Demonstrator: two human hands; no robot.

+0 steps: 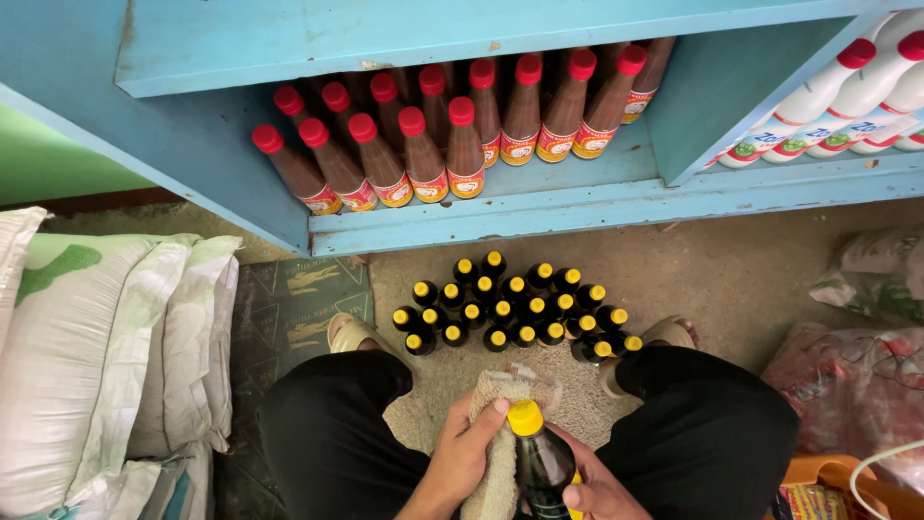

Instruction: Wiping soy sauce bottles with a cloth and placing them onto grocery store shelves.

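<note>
My right hand (599, 489) grips a dark bottle (539, 460) with a yellow cap, held upright between my knees. Against the bottle's left side, my left hand (462, 451) presses a beige cloth (500, 424). On the floor just ahead stands a cluster of several dark yellow-capped bottles (510, 308). Above them, the blue shelf (539, 207) holds several brown bottles with red caps (433, 135), standing in rows.
White bottles with red caps (847, 96) lie in the shelf compartment at the right. Stacked white sacks (106, 347) fill the left side. Plastic bags (857, 385) lie on the floor at the right. A green mat (298, 308) lies by my left foot.
</note>
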